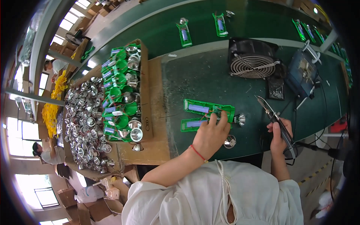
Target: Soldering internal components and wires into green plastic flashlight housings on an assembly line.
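On a clock centred on the paired casings, twelve pointing away from the wearer, the dark green flat workbench [204, 78] supports the work. At nine o'clock, a brown open cardboard box [147, 90] is packed with green plastic shells [120, 78], its walls probably containing them within reach. Toward half past one, a square black fan with a silver wire guard [255, 63] faces the casings, perhaps to move air there. The two long green plastic casings [227, 108] [183, 125] lie nearly parallel, open faces up, presumably for access to their insides. The left hand [214, 131] bends its fingers onto the upper casing, seemingly steadying it; whether they pinch anything I cannot tell. At three o'clock, the right hand [280, 135] is closed around a dark-handled soldering iron with a slim metal tip [270, 112], tip angled toward eleven and clear of the casings, likely for control. Smallest, a shiny silver cup-shaped reflector [240, 119] sits just beside the upper casing's three o'clock end
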The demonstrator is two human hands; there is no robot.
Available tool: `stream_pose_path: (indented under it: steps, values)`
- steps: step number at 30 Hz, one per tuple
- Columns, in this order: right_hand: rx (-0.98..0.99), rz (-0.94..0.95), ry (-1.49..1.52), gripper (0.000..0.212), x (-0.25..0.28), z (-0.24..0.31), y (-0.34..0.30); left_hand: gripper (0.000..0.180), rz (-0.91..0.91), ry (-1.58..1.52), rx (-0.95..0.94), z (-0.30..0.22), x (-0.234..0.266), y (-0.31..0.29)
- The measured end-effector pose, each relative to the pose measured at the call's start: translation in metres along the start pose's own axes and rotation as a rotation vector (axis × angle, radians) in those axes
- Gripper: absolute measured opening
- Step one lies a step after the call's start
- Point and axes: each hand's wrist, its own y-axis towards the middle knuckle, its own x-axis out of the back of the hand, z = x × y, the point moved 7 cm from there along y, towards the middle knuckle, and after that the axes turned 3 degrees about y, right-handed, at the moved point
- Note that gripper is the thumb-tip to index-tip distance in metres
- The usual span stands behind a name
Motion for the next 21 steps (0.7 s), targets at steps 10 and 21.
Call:
stream_pose_path:
  steps: [10,21]
  values:
    - [0.036,0.044,0.107,0.021,0.002,0.001,-0.003,0.044,-0.134,-0.61,0.12,0.088,0.001,-0.016]
    - [0.047,0.087,0.126,0.019,-0.012,0.009,-0.006,0.049,0.076,-0.471,0.141,0.102,-0.035,-0.008]
